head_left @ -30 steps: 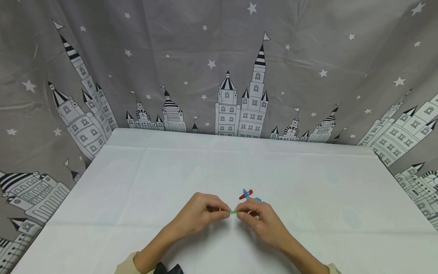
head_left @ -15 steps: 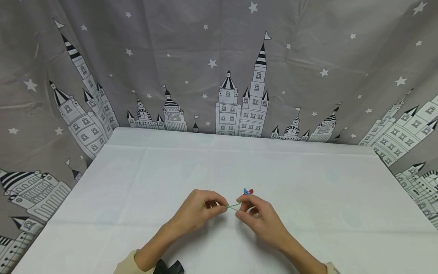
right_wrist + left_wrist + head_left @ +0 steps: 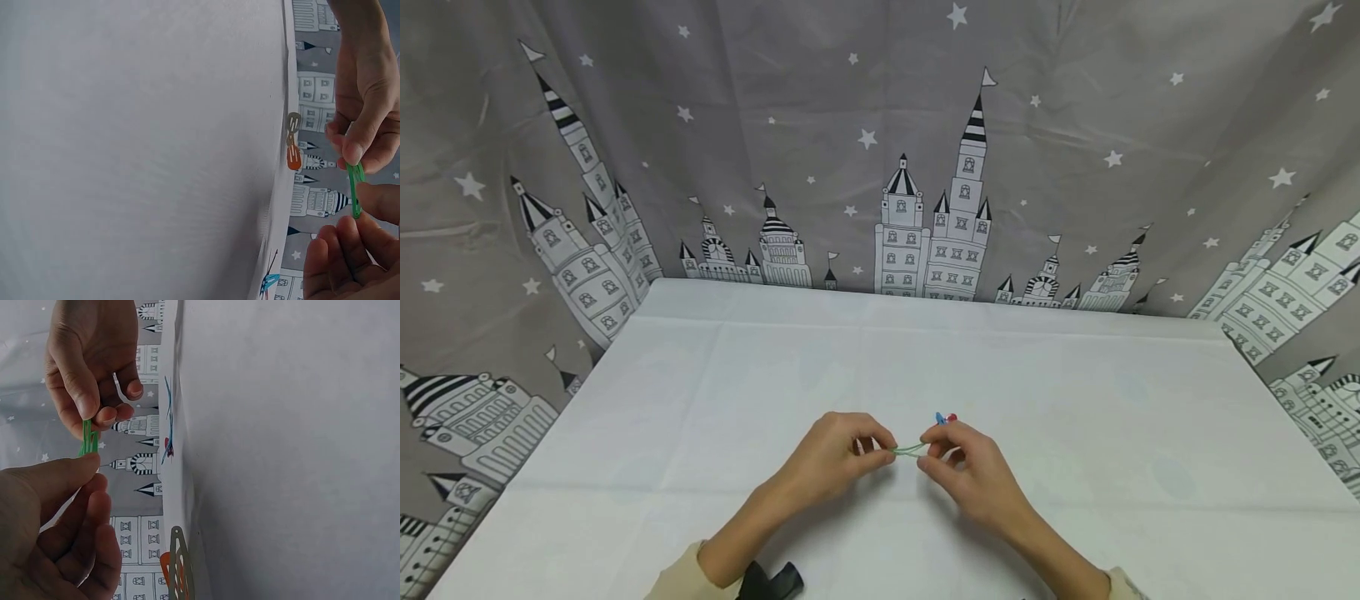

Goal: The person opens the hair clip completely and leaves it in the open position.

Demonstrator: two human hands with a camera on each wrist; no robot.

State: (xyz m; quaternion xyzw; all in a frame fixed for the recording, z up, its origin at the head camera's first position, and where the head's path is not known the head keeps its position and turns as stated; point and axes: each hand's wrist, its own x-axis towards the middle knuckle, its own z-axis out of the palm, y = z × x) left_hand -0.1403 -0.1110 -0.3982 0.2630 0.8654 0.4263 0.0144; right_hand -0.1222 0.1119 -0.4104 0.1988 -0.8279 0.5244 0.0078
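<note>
We see a grey curtain (image 3: 820, 100) with castles and stars, and before it a white table (image 3: 805, 367). Over this table, the left hand (image 3: 842, 458) pinches one end of a green hair clip (image 3: 87, 430), and the right hand (image 3: 968, 468) pinches the other end, so we find the clip stretched between both. Beyond the right hand, partly hidden, we notice a blue clip (image 3: 940, 418) beside a red clip (image 3: 952, 417). From the wrists we see also a grey clip (image 3: 177, 537) overlapping an orange clip (image 3: 294, 166).

Green clip (image 3: 87, 440) partly hidden by fingers (image 3: 86, 403).
</note>
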